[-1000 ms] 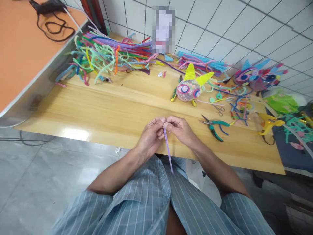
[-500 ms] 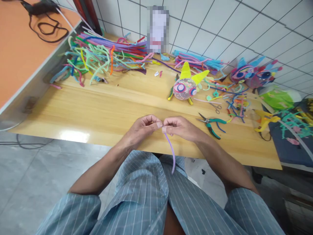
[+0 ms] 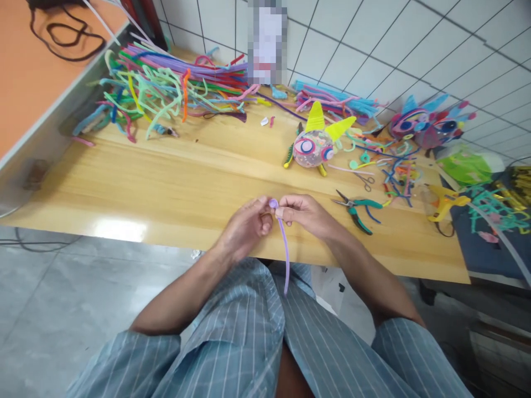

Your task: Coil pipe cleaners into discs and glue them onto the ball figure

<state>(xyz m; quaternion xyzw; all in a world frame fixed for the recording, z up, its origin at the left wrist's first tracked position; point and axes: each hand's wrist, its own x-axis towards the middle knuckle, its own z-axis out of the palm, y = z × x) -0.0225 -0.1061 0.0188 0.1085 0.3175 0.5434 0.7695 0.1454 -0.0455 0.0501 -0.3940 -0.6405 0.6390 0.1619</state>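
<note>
A purple pipe cleaner (image 3: 286, 251) is between my two hands, its upper end wound into a small flat coil (image 3: 273, 203). Just below the coil, my right hand (image 3: 305, 214) pinches it between thumb and fingers. My left hand (image 3: 249, 225) is closed, its fingertips at the coil's left edge and its thumb curled lower down; part of that contact is hidden. The loose tail hangs over the table's front edge. Beyond my hands stands a clear ball-shaped figure (image 3: 311, 149) with yellow ears and coiled eyes. Green-handled pliers (image 3: 357, 211) lie right of my right hand.
Mixed pipe cleaners (image 3: 166, 91) are heaped at the back left, with a blue and pink bundle (image 3: 336, 102) along the wall. Small scissors (image 3: 366, 180) lie by loose scraps. Two more figures (image 3: 427, 124) stand back right, beyond a yellow glue gun (image 3: 446, 202).
The coil now shows between my fingertips, where it was hidden before. My left thumb has moved down from the pinch. The tail has swung slightly left.
</note>
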